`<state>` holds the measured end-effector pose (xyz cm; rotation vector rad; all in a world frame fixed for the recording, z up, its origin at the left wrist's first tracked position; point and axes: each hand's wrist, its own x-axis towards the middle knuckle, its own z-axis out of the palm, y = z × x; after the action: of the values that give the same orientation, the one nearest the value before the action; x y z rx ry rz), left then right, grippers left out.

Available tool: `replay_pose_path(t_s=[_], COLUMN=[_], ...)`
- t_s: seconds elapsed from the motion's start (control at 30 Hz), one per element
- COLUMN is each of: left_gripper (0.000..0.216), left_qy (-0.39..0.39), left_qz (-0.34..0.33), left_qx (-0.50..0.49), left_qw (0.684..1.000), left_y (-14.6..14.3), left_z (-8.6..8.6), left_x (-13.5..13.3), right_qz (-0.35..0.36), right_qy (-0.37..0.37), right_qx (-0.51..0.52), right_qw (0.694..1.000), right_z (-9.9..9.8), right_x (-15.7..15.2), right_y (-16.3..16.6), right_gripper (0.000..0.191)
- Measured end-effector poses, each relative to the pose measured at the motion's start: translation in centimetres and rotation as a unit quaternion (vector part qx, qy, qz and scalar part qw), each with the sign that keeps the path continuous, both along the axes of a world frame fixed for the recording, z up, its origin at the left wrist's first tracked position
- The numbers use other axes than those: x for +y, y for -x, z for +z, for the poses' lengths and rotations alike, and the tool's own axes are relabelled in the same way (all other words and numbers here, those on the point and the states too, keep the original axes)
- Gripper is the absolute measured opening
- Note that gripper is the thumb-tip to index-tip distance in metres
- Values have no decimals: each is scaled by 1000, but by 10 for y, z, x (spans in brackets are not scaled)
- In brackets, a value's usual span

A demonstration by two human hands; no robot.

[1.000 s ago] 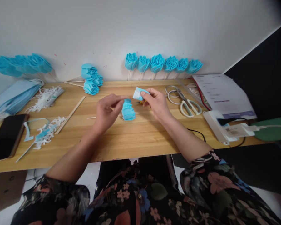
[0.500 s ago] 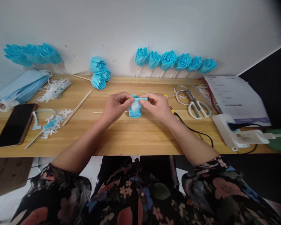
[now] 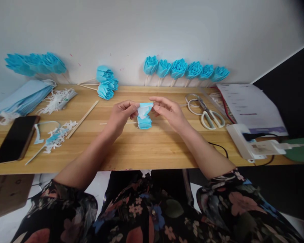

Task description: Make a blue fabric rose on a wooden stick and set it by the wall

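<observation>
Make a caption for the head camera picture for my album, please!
Left hand pinching a blue-and-white piece, right hand close by, blue flowers lined up behind.

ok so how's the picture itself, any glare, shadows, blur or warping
In the head view: even, soft light without harsh glare; faint shadows beside the blue flowers on the wall; a black smudge in the picture's top right corner; the blue-and-white piece a little soft; small print on the paper sheet unreadable; sleeves seemingly stretched, probably wide-angle distortion.
</observation>
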<state>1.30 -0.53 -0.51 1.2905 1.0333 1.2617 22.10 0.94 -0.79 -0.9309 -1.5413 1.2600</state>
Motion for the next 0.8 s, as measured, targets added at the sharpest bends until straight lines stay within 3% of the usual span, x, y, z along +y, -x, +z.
replay_pose_path(t_s=[0.13, 0.37, 0.57, 0.8], left_gripper=[36, 59, 48, 41], left_qy=[5, 47, 64, 69], left_qz=[-25, -84, -116, -119], left_qx=[9, -17, -18, -6], left_qw=[1000, 995, 991, 991], left_y=[0, -3, -1, 1], left_z=[-3, -7, -2, -7], left_x=[0, 2, 1, 1], right_qz=[-27, -80, -71, -91], right_qy=[-21, -24, -23, -63], right_qx=[-11, -16, 3, -66], right_qw=[999, 996, 997, 992], right_z=[-3, -4, -7, -7], right_x=[2, 3, 2, -5], right_y=[3, 8, 11, 13], right_gripper=[34, 22, 21, 17])
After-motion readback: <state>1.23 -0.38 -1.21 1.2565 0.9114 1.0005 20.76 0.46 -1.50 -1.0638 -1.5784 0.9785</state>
